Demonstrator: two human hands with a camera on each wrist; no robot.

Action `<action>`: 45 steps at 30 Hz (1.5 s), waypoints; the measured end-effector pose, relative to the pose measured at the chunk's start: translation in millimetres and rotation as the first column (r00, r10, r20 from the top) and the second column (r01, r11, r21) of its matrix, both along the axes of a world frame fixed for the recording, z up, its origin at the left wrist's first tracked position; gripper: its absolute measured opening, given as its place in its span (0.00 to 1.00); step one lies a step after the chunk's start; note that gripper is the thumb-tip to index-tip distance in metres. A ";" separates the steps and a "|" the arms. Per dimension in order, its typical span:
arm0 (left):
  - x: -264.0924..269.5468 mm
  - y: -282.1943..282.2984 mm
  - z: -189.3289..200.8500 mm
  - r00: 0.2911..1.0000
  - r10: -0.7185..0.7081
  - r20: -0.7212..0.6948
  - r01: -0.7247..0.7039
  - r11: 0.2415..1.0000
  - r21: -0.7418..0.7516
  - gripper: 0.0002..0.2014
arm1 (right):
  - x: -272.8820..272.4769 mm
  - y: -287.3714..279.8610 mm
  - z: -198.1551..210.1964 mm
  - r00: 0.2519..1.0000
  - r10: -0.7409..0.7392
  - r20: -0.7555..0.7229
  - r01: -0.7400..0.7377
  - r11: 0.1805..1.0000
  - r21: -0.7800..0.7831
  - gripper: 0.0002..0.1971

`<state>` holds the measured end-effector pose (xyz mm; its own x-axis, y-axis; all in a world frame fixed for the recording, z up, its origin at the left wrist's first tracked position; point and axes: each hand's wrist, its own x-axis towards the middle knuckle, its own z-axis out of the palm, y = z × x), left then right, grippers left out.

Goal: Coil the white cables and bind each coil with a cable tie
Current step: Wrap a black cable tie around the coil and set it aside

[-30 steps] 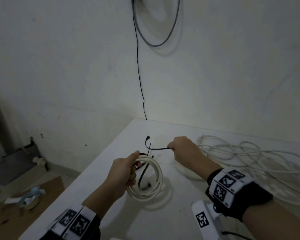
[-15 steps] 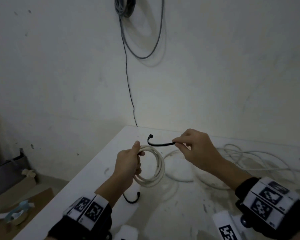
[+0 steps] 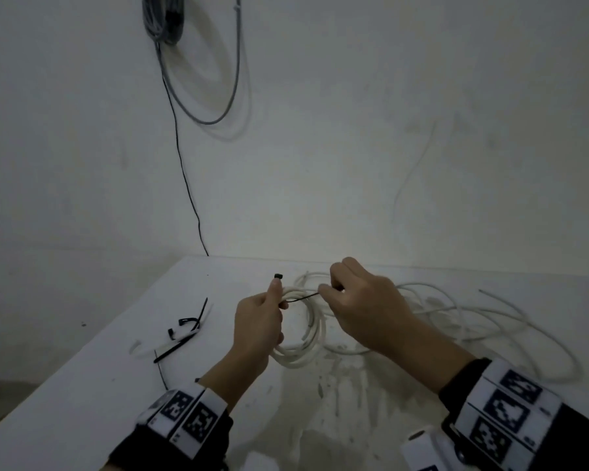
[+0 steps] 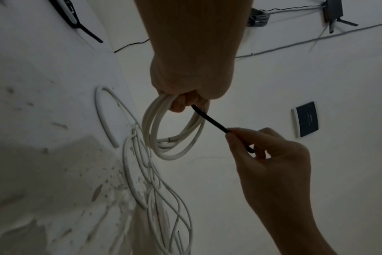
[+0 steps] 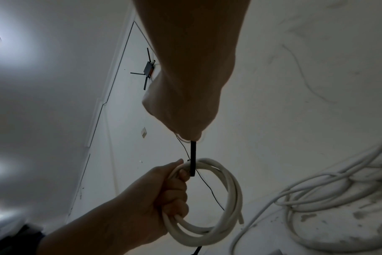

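My left hand (image 3: pixel 275 299) grips a small coil of white cable (image 3: pixel 312 338) held above the white table (image 3: pixel 99 385). A black cable tie (image 3: pixel 303 296) runs from the coil under my left thumb out to the right; its square head (image 3: pixel 278 276) sticks up above the thumb. My right hand (image 3: pixel 327 291) pinches the tie's tail. In the left wrist view the tie (image 4: pixel 209 119) leaves the left hand's fingers (image 4: pixel 181 103) and runs across the coil (image 4: pixel 175 136). In the right wrist view the tie (image 5: pixel 193 158) hangs straight from my right fingertips (image 5: pixel 191 136) down to the coil (image 5: pixel 220 198).
A tangle of loose white cable (image 3: pixel 463 311) spreads over the right side of the table. Several spare black ties (image 3: pixel 184 331) lie to the left of my hands. A grey cable bundle (image 3: pixel 165 25) hangs on the wall, a thin black wire (image 3: pixel 184 178) dropping from it.
The tie, held free above the coil half a second ago, now sits against the coil under my left thumb. My right hand has come closer to the left hand.
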<state>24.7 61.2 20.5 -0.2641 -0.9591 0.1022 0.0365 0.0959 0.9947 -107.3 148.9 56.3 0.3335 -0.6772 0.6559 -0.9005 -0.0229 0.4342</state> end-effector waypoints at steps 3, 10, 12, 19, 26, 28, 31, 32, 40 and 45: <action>-6.1 5.3 1.1 1.000 -0.011 0.010 0.012 0.999 -0.030 0.24 | -3.3 12.0 2.4 0.999 0.041 0.007 -0.041 0.995 -0.087 0.14; -15.4 15.3 1.9 0.995 -0.050 0.082 0.058 0.993 -0.107 0.23 | -7.0 25.3 -4.5 0.966 0.253 0.050 -0.237 0.948 -0.212 0.09; -16.7 19.8 1.5 0.995 -0.069 0.070 0.078 0.988 -0.133 0.22 | -5.4 27.0 -5.8 0.895 0.371 0.247 -0.326 0.923 -0.205 0.06; -17.0 33.6 10.8 0.959 -0.194 -0.206 0.182 0.980 -0.076 0.25 | -9.8 32.0 8.1 0.126 0.319 0.939 -0.378 0.891 -0.252 0.04; -13.0 37.3 25.0 0.808 -0.317 -0.497 0.394 0.918 0.053 0.13 | -4.0 33.9 7.8 0.028 0.291 0.956 -0.404 0.878 -0.255 0.08; -11.7 38.4 27.0 0.769 -0.343 -0.539 0.445 0.893 0.067 0.13 | -3.4 32.6 10.0 0.087 0.265 0.960 -0.394 0.895 -0.211 0.07; -9.6 39.3 28.8 0.762 -0.402 -0.507 0.489 0.871 0.044 0.13 | -2.5 35.1 18.2 0.092 0.241 0.966 -0.465 0.869 -0.172 0.08; -8.6 39.6 29.0 0.773 -0.420 -0.475 0.492 0.870 0.031 0.15 | -2.6 36.1 21.2 0.104 0.240 0.965 -0.482 0.861 -0.162 0.08; -8.9 38.4 26.8 0.805 -0.459 -0.376 0.482 0.875 -0.036 0.21 | -1.3 37.2 36.9 0.189 0.304 0.934 -0.441 0.876 -0.196 0.03; -8.0 33.4 23.3 0.841 -0.401 -0.364 0.433 0.901 0.007 0.21 | -7.3 41.5 36.1 0.222 0.354 0.908 -0.415 0.877 -0.241 0.04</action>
<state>16.7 94.7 43.9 -0.6041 -0.7752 0.1844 0.3957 -0.0909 0.9139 -114.6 190.4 92.3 -0.2239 -0.6882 0.6902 -0.5733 -0.4797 -0.6642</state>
